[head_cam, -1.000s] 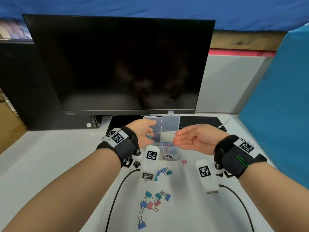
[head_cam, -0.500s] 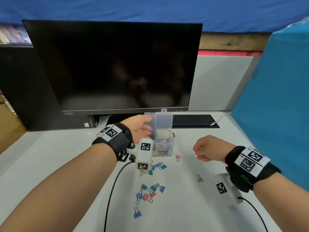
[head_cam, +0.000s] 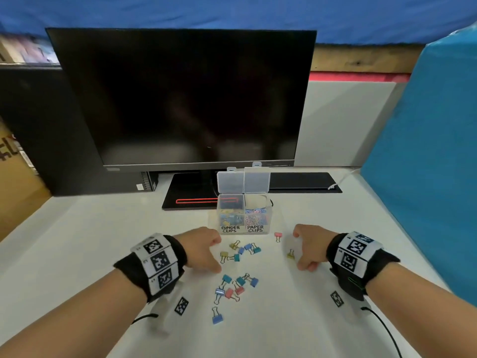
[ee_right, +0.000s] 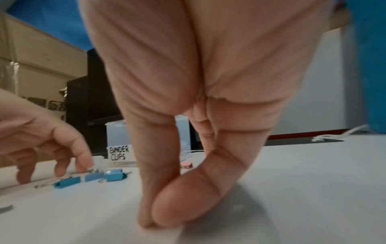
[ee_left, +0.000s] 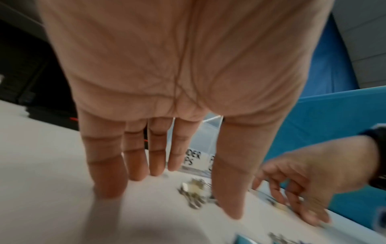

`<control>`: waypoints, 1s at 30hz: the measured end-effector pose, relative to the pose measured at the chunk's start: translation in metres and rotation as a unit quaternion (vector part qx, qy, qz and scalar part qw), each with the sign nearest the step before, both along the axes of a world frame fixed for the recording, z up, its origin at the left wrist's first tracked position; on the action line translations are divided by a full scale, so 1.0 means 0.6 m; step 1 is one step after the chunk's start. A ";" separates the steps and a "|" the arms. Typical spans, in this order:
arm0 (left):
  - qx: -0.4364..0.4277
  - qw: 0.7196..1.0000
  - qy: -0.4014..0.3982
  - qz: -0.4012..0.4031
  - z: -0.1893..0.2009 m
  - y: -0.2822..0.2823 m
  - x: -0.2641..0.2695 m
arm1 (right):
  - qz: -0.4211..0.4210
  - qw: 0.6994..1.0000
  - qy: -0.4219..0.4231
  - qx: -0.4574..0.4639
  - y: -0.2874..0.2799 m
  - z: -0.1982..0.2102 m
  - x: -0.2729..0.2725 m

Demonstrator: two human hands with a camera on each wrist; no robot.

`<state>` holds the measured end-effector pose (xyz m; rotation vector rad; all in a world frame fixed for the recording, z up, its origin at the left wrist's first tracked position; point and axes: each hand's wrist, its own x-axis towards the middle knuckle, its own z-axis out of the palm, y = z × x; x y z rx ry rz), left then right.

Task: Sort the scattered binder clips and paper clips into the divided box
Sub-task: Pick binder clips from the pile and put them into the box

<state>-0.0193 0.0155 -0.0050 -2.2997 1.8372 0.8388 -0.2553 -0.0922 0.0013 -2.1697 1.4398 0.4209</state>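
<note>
The clear divided box stands lid-up before the monitor, labelled BINDER CLIPS on the left and PAPER CLIPS on the right, with clips in both halves. My left hand points its straight fingers down onto the table just left of a cluster of binder clips and holds nothing. My right hand arches over an olive binder clip, fingertips on the table either side of it. In the right wrist view the clip is hidden behind the digits. A pink clip lies by the box. More clips and a lone blue one lie nearer me.
A dark monitor on a black stand base rises behind the box. A blue partition walls the right side. Black cables trail from both wrists across the white table. A cardboard box stands far left.
Both hands have dropped from the box to the table. The left left the binder-clip half and reached the clip cluster; the right swung out right, then settled over the olive clip.
</note>
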 end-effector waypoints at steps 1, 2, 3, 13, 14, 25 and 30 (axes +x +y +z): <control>0.001 1.000 -0.001 -0.010 -0.004 -0.003 -0.007 | 0.010 1.000 0.003 0.000 0.000 0.000 0.011; 0.006 1.000 0.003 -0.016 -0.007 -0.005 -0.014 | 0.020 1.000 0.006 0.002 -0.001 0.000 0.021; 0.012 1.000 0.009 -0.021 -0.009 -0.008 -0.020 | 0.030 1.000 0.008 0.007 -0.001 0.002 0.030; 0.050 0.995 0.065 -0.048 -0.008 0.002 -0.028 | 0.165 0.984 0.061 -0.019 0.037 -0.008 0.063; 0.052 0.995 0.065 -0.051 -0.009 0.007 -0.028 | 0.181 0.981 0.070 -0.025 0.043 -0.010 0.064; 0.038 0.994 -0.017 -0.104 -0.024 0.044 -0.033 | 0.195 0.979 0.050 -0.029 0.063 -0.007 0.098; -0.011 0.998 -0.015 -0.067 -0.024 0.038 -0.038 | 0.228 0.973 0.025 -0.032 0.082 -0.007 0.127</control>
